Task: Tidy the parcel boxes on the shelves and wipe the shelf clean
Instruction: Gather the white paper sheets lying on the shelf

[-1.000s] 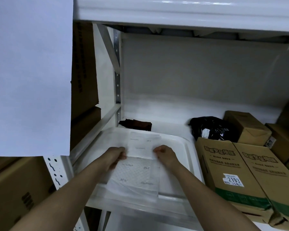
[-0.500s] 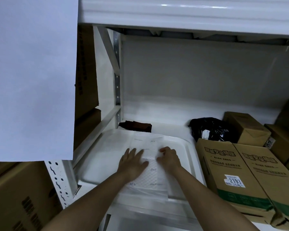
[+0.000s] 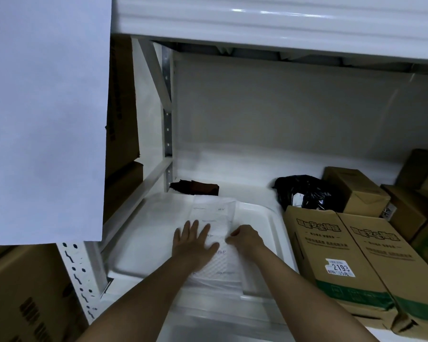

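A thin white embossed paper wipe point(image 3: 216, 233) with faint print lies in the shallow white plastic tray point(image 3: 262, 218) on the white metal shelf point(image 3: 232, 174). The left hand point(image 3: 195, 241) presses it with flat, spread fingers; the right hand point(image 3: 246, 239) pinches its edge. Right of the tray stand tall brown cardboard parcel boxes point(image 3: 336, 262); farther back lies a crumpled black plastic bag point(image 3: 304, 191).

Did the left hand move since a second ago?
Yes. The left hand slid right across the white sheet toward the right hand, away from the tray's left rim, and now lies flat with straight fingers.
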A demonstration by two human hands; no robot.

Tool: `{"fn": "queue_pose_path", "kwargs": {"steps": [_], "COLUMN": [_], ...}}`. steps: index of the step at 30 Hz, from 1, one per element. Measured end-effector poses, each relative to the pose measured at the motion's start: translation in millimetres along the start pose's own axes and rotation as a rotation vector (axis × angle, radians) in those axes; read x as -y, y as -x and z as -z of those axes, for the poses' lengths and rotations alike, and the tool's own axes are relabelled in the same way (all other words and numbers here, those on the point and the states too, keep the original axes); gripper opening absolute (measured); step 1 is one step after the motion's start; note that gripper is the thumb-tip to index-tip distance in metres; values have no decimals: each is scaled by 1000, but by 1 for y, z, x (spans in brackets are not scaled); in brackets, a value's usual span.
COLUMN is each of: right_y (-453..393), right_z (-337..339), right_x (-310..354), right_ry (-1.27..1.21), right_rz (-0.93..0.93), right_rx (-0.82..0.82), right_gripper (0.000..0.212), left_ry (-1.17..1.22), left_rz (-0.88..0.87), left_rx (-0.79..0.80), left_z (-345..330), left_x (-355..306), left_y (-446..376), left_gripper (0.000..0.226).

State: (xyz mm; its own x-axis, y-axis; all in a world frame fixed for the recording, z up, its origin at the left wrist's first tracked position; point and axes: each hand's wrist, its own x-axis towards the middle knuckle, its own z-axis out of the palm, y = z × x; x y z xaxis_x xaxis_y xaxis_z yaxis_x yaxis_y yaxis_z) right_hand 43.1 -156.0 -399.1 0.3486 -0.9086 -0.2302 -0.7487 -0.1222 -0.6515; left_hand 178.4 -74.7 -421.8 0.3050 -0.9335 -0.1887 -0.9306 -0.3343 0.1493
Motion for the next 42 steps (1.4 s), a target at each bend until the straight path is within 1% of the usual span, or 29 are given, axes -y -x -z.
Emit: {"fn": "queue_pose_path", "kwargs": {"steps": [1, 2, 4, 6, 7, 10, 13, 15, 17, 19, 21, 24, 26, 27, 31, 33, 35, 37, 39, 42], "right_y": [1, 2, 4, 5, 6, 9, 19, 22, 22, 20, 15, 11, 13, 13, 13, 11, 8, 2, -5, -12], "right_z": [0, 1, 2, 3, 3, 0, -6, -10, -16, -24, -37, -57, -67, -71, -81, -83, -86, -88, -90, -93], "right_x": [1, 3, 8, 17, 23, 38, 54, 64, 72, 78, 81, 86, 90, 93, 100, 98, 96, 93, 91, 88], "right_ry": [7, 3, -82, -268, -373, -586, -820, -961, -956, -817, -647, -468, -402, -369, -239, -171, -14, 210, 381, 524], "right_rz": [6, 19, 64, 86, 91, 155, 184, 174, 192, 236, 303, 356, 372, 378, 387, 390, 431, 496, 529, 557], "right_rx": [2, -5, -48, -73, -75, -86, -36, 17, 48, 64, 80, 93, 122, 144, 182, 192, 179, 137, 120, 71], "right_gripper": [17, 18, 25, 23, 19, 15, 11, 14, 15, 16, 28, 52, 65, 68, 64, 62, 60, 59, 56, 51], "left_ry": [25, 66, 176, 331, 448, 852, 1098, 1194, 1221, 1216, 1166, 1012, 842, 742, 295, 171, 2, -221, -365, -447], "left_rz": [14, 29, 52, 45, 44, 53, 69, 58, 85, 144, 181, 184, 158, 147, 191, 228, 247, 218, 182, 165], "left_rx": [16, 27, -10, -86, -94, -46, -72, -67, -43, -18, -21, -48, -72, -98, -269, -333, -339, -351, -340, -278], "left_z": [1, 3, 12, 24, 31, 53, 73, 88, 97, 103, 107, 116, 121, 121, 113, 106, 98, 87, 77, 66], "left_x": [-2, -5, -12, -16, -17, -15, -7, -1, 7, 18, 28, 41, 50, 55, 66, 66, 65, 62, 61, 63], "left_y": [-2, -4, -6, -6, -4, 2, 9, 21, 27, 32, 34, 42, 43, 43, 42, 41, 40, 40, 41, 42], "left_gripper": [70, 70, 65, 50, 45, 48, 35, 30, 30, 48, 58, 49, 42, 40, 34, 41, 54, 62, 57, 40]}}
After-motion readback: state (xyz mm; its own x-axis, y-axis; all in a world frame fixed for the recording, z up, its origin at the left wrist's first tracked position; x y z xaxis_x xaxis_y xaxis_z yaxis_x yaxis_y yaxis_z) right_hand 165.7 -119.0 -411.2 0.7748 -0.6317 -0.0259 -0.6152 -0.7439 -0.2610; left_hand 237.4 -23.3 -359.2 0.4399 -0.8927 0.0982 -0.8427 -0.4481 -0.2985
